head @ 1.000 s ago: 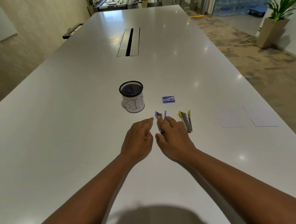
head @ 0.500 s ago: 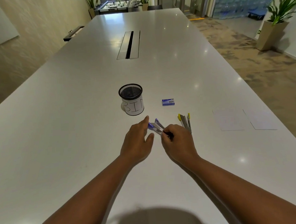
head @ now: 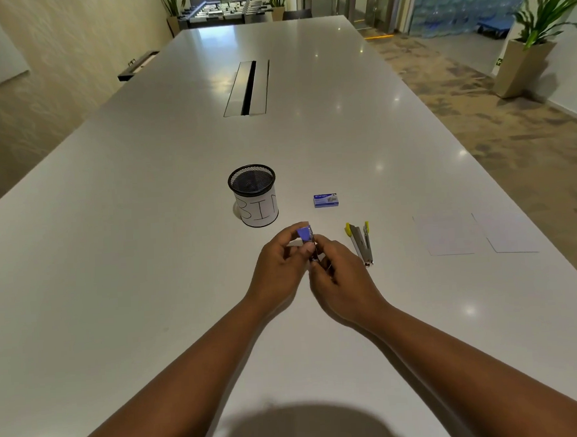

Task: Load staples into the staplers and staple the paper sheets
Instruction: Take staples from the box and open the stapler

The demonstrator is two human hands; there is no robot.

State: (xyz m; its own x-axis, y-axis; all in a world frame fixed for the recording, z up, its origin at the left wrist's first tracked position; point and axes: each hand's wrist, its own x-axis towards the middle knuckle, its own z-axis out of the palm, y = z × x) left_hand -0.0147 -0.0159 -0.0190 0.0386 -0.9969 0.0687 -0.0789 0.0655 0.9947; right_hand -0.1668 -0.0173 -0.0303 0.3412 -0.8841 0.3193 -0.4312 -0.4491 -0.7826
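So the purple stapler (head: 305, 233) is held up off the table (head: 147, 225) between both hands, probably so it can be pried open for loading. It's pinched by the left hand (head: 278, 265) at the top and the right hand (head: 338, 276) lower down. The yellow stapler (head: 360, 243) is left lying open just beside, the staple box (head: 326, 200) parked behind, the paper sheets (head: 475, 233) kept well apart.

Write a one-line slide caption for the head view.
Both hands hold a purple stapler above the white table.
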